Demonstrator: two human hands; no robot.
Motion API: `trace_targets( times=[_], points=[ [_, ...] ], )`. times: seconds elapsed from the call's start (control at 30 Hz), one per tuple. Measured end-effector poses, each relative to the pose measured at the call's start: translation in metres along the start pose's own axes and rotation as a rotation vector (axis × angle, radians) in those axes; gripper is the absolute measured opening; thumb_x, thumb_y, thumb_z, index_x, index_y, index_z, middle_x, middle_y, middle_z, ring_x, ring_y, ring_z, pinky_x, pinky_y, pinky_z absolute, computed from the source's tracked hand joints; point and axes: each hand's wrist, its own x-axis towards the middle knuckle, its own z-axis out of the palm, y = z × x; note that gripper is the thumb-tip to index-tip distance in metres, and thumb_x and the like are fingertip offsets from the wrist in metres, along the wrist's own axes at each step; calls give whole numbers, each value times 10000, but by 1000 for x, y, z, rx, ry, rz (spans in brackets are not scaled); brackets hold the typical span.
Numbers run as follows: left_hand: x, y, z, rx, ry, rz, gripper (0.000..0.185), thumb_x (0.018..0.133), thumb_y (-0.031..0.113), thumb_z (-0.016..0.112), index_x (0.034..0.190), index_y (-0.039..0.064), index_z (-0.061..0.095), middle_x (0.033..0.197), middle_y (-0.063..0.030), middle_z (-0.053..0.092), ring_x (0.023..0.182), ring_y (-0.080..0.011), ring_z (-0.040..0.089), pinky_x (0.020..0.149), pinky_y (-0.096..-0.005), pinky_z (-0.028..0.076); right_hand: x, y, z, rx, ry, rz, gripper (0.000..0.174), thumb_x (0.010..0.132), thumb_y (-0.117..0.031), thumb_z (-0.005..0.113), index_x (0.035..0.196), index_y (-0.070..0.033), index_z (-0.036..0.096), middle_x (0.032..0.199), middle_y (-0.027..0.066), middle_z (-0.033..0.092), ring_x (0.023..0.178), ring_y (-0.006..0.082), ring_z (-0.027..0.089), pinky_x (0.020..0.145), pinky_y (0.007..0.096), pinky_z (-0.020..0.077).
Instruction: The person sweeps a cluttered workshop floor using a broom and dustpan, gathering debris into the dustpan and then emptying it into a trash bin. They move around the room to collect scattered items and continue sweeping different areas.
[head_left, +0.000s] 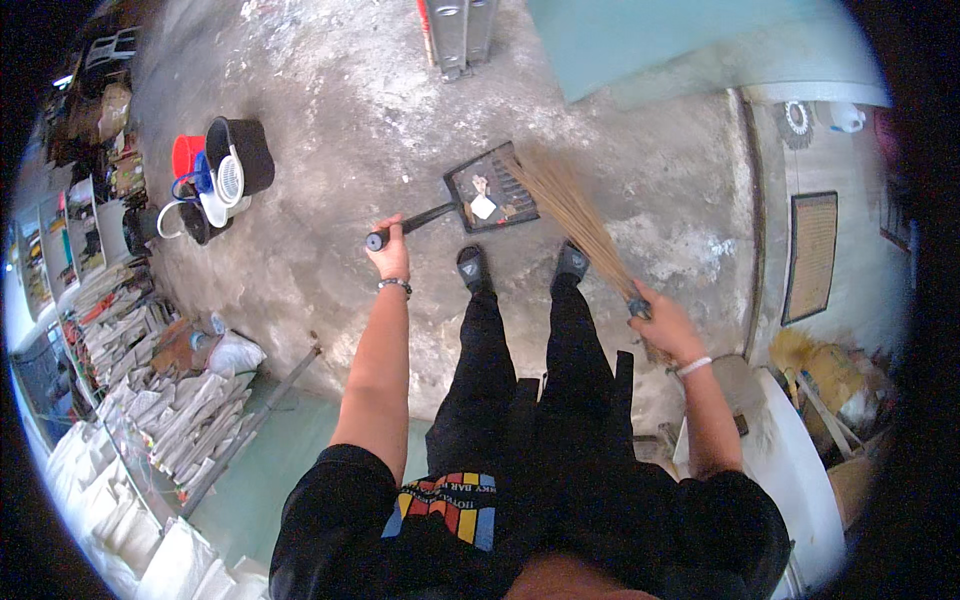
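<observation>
My left hand (390, 251) grips the end of the black handle of a dustpan (452, 180). The pan lies on the concrete floor (337, 150) in front of my feet. In it are a white scrap (483, 207), a crumpled pale piece (479, 184) and small bits of debris. A bundled stick broom (585, 225) is held in my right hand (667, 326), near its dark binding. The broom slants up and left, its blurred bristle tips at the pan's right edge; whether they touch the pan I cannot tell.
A black bucket (255, 154), a red bucket (186, 156) and a white mop wringer (229, 191) stand at left. Stacked folded sacks (180, 420) line the lower left beside a metal bar (251, 427). A folded ladder (461, 34) rises at the top. A wall with a framed panel (810, 255) runs along the right.
</observation>
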Motion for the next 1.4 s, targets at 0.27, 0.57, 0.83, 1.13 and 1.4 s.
trace_targets(
  times=[0.27,0.57,0.83,1.13,1.4],
  points=[
    [-5,-12,-49,-75,-3,-49,38,868,-7,627,876,29,636,941,-69,699,922,-155,642,906,-322,482,27,-125,-122,-379,291,-102,589,768,-199,686,1333,-182,518,985,244,667,937,405,648,824,496,520],
    [3,-8,-167,-173,214,-147,47,874,56,654,919,59,669,989,-30,674,885,-121,604,744,-265,488,206,-155,15,-106,239,103,475,763,-200,631,1209,-44,589,1086,241,653,1045,407,613,902,476,493],
    [43,-56,-172,-134,296,-74,86,853,0,624,935,-5,650,968,-79,663,928,-173,617,883,-317,482,7,-189,-36,-227,65,9,627,734,-247,712,1314,-77,548,1039,273,645,1015,412,618,885,429,490],
    [61,-63,-187,-83,236,-60,105,837,-42,602,919,1,651,977,-84,668,961,-195,622,916,-335,476,141,-191,41,-11,347,128,577,707,-254,735,1215,-34,573,1086,252,646,1030,408,618,906,463,488],
    [55,-59,-197,-85,230,-69,103,846,-20,617,927,15,671,983,-66,667,933,-161,619,869,-305,485,22,-249,23,-283,-37,-16,657,701,-217,701,1324,-105,526,992,251,663,939,425,636,857,478,512]
  ],
)
